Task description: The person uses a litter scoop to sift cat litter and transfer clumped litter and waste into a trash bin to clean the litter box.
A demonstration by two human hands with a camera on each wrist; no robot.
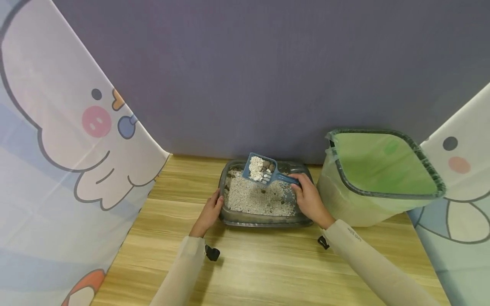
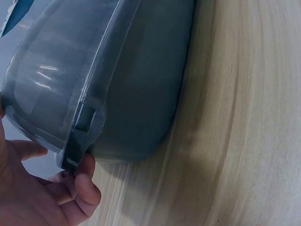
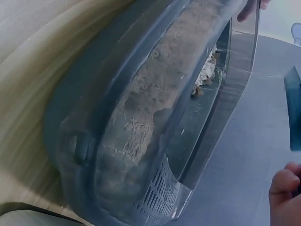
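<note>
A grey litter box [image 1: 264, 219] with a see-through raised rim stands on the table, holding pale pellet litter [image 1: 246, 196] with a few dark clumps. My left hand [image 1: 208, 215] grips its left edge; in the left wrist view, the fingers [image 2: 86, 188] curl around the rim by a clip. Over the box, my right hand [image 1: 309, 200] holds a blue litter scoop [image 1: 283, 177] by its handle. White pellets and brown lumps [image 1: 269, 166] lie in the scoop's head. In the right wrist view, only part of the scoop [image 3: 294, 110] shows at the right edge.
To the right of the box stands a pale bin [image 1: 340, 204] with a green bag liner and a dark rim. A grey-purple wall [image 1: 245, 76] rises right behind the box. Printed cartoon curtains [image 1: 46, 204] flank the wooden table [image 1: 264, 267] on both sides.
</note>
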